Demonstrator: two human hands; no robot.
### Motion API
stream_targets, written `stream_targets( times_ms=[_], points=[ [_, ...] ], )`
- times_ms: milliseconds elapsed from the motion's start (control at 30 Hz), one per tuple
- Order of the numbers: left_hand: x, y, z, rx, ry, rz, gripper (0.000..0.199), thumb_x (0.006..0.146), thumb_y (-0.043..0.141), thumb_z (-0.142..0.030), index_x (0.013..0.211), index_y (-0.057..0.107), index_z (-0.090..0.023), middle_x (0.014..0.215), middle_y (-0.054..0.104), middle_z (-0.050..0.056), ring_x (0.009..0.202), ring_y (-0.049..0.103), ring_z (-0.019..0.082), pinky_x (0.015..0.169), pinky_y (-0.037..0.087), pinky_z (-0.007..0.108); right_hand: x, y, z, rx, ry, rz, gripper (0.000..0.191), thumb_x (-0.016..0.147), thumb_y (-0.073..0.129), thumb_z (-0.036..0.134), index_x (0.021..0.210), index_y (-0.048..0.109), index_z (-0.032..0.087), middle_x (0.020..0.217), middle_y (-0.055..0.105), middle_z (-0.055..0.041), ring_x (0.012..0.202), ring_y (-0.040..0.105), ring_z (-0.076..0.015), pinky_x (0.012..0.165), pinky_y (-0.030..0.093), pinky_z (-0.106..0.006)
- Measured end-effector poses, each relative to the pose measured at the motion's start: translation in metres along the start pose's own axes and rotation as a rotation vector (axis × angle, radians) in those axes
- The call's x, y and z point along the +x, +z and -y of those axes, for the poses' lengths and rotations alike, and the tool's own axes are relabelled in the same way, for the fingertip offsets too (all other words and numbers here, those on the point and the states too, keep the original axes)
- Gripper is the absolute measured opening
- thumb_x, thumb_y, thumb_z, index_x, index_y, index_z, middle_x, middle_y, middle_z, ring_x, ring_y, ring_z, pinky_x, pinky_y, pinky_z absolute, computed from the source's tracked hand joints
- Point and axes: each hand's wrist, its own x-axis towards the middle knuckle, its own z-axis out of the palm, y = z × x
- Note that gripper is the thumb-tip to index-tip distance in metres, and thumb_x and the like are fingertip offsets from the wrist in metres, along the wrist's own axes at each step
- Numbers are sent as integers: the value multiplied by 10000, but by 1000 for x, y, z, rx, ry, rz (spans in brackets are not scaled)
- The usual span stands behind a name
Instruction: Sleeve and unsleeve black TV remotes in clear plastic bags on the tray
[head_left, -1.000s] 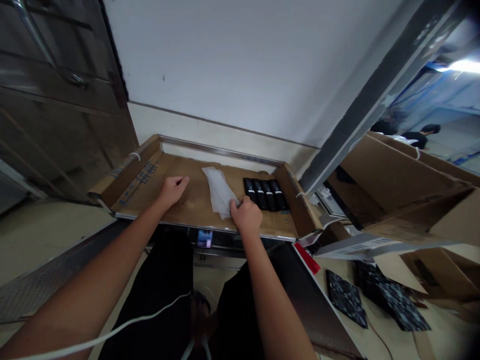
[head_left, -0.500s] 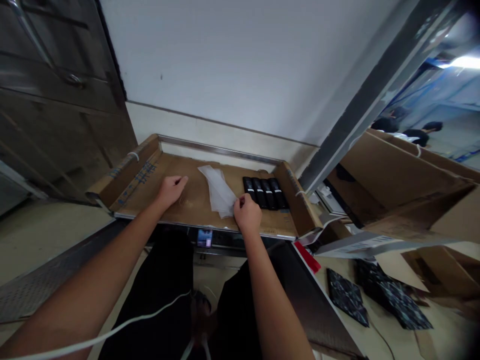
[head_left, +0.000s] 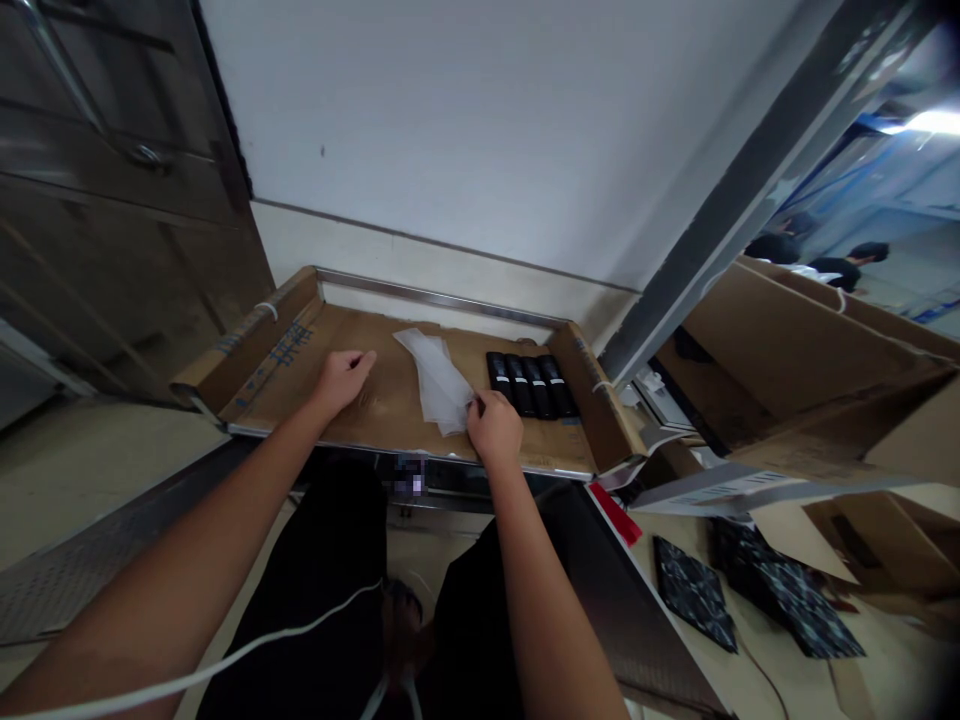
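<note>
Translucent white plastic bags (head_left: 439, 385) lie overlapping on the cardboard-lined tray (head_left: 382, 425), near its middle. My right hand (head_left: 495, 425) is closed at their lower right corner, its fingers pinching the edge of the bags. To the left, my left hand (head_left: 345, 380) rests closed over the cardboard, apart from the bags; whether anything small is inside it is hidden. Several black objects with white labels (head_left: 531, 386) lie side by side in a row at the tray's right end, just beyond my right hand.
A red object (head_left: 615, 514) lies right of the tray. Large cardboard boxes (head_left: 810, 370) stand further right, with dark patterned packages (head_left: 694, 592) below. A white cable (head_left: 277, 636) crosses my lap. People are visible at the far upper right.
The fingers of my right hand have curled down slightly at the corner of the bags. My left hand has not visibly moved.
</note>
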Motion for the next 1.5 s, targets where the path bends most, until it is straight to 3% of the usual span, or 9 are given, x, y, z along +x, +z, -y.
stream_targets(
  times_ms=[300, 533, 767, 933, 1100, 1200, 1267, 1400, 1500],
  points=[
    [1, 2, 6, 1, 6, 2, 427, 850, 524, -450, 512, 463, -196, 495, 404, -23, 517, 396, 133, 536, 278, 279, 0, 3, -2, 101, -8, -100, 250, 986, 478, 230, 1084, 706, 199, 1082, 697, -84, 947, 639, -191, 811, 439, -263],
    [1, 2, 4, 11, -9, 4, 424, 848, 519, -435, 507, 432, -199, 501, 387, -21, 528, 394, 136, 536, 270, 276, -1, 7, -11, 406, -170, -263, 256, 993, 429, 242, 1058, 665, 166, 1008, 691, -94, 930, 624, -202, 859, 477, -305],
    [1, 1, 4, -10, -4, -3, 416, 838, 516, -445, 512, 423, -204, 504, 373, -24, 540, 386, 136, 540, 261, 278, -4, 10, -10, 445, -405, -248, 236, 975, 438, 171, 982, 674, 179, 962, 663, -85, 938, 618, -186, 887, 502, -302],
    [-7, -5, -6, -104, -19, 10, 421, 817, 535, -466, 515, 403, -204, 510, 356, -31, 544, 369, 129, 544, 270, 271, -12, 12, 11, 405, -451, -317, 230, 975, 462, 163, 991, 691, 173, 979, 658, -103, 947, 623, -187, 906, 507, -297],
    [-20, -10, -14, -247, -37, 130, 402, 803, 580, -544, 627, 498, -192, 557, 384, -44, 545, 369, 121, 535, 295, 250, -14, 15, 56, 324, -466, -166, 237, 981, 470, 145, 1047, 695, 182, 1032, 656, -90, 979, 614, -173, 928, 482, -270],
    [-28, -11, -15, -214, 68, 186, 384, 809, 577, -549, 691, 496, -193, 598, 419, -42, 557, 394, 122, 546, 316, 246, -14, 26, 77, 294, -466, -84, 248, 982, 467, 129, 1075, 692, 176, 1055, 650, -91, 986, 604, -174, 919, 477, -265],
    [-34, -10, -15, -59, 228, 190, 351, 798, 606, -523, 734, 501, -195, 639, 464, -28, 597, 435, 135, 582, 347, 256, -17, 36, 84, 289, -455, -62, 250, 969, 471, 109, 1074, 692, 164, 1060, 647, -103, 981, 596, -187, 907, 481, -278],
    [-46, -11, -20, 236, 567, 204, 220, 791, 627, -372, 872, 526, -194, 843, 576, 43, 784, 543, 202, 727, 430, 312, -24, 51, 86, 320, -434, -69, 261, 942, 482, 76, 1102, 672, 157, 1085, 637, -113, 1003, 578, -200, 919, 474, -295],
    [-50, -11, -24, 292, 667, 225, 201, 776, 605, -281, 937, 527, -191, 938, 592, 81, 887, 569, 242, 794, 457, 346, -25, 51, 86, 358, -417, -83, 235, 959, 470, 88, 1064, 670, 155, 1050, 637, -104, 974, 579, -193, 911, 471, -293]
  ],
)
